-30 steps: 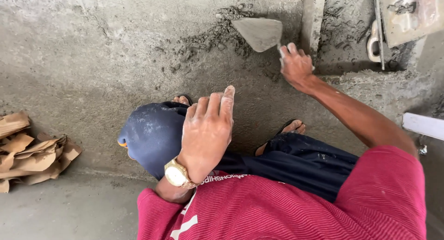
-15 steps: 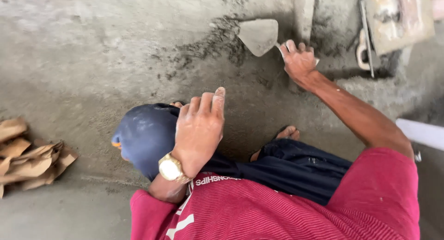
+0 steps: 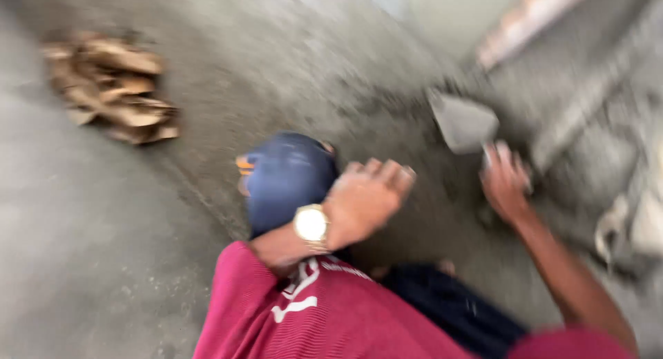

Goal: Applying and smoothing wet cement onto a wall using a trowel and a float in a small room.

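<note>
Right hand [image 3: 505,183]: clamped on trowel [image 3: 463,122] handle, blade on wet cement [image 3: 387,103]. Left hand [image 3: 366,196]: fingers together, flat, empty, above knee [image 3: 286,179].

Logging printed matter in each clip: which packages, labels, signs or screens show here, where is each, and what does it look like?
Torn packaging scraps: upper left on the concrete floor, a crumpled brown paper or cardboard heap, blurred.
Shirt print: on the red shirt at bottom centre, white marks, too blurred to make out.
Wristwatch: on the left wrist, round, gold with a pale face; no screen can be made out.
No signs are visible.
</note>
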